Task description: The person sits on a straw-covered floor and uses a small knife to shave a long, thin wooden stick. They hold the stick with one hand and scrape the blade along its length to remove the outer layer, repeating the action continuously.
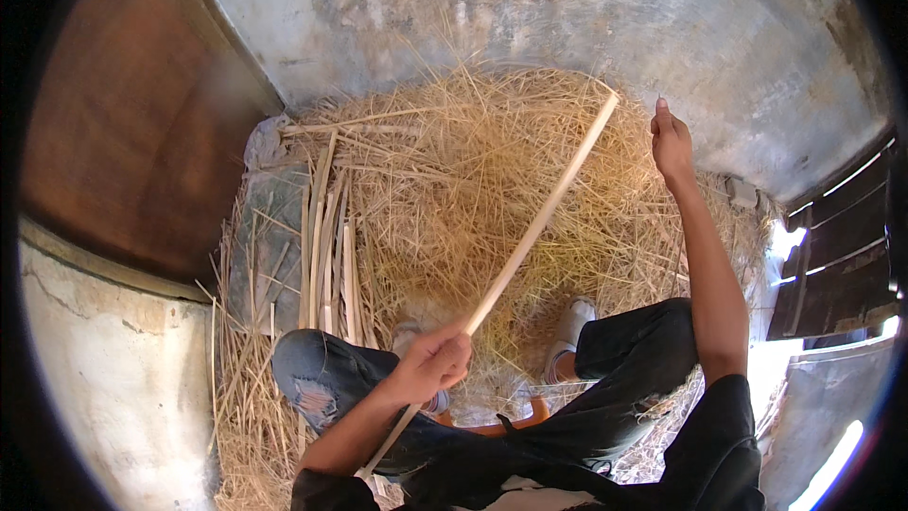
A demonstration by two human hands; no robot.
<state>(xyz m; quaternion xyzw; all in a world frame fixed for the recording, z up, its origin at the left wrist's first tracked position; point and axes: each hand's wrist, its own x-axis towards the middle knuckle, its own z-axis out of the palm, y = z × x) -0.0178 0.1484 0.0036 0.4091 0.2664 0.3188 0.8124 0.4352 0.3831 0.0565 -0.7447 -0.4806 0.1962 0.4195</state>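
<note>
Floor (776,47) w/ straw (454,180), slats (326,246)

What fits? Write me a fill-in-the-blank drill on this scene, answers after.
1. The left hand grips a long pale ____.
2. The right hand is raised with the arm stretched ____ the straw pile.
3. A row of cut strips lies on the ____ side of the pile.
4. The person's knees are ____.

Answers: stick; over; left; bent

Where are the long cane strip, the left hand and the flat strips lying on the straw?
long cane strip (539,222), head view, mid-length of the strip.
left hand (433,362), head view, back of the hand closed round the strip.
flat strips (326,246), head view, middle of the bundle.
</note>
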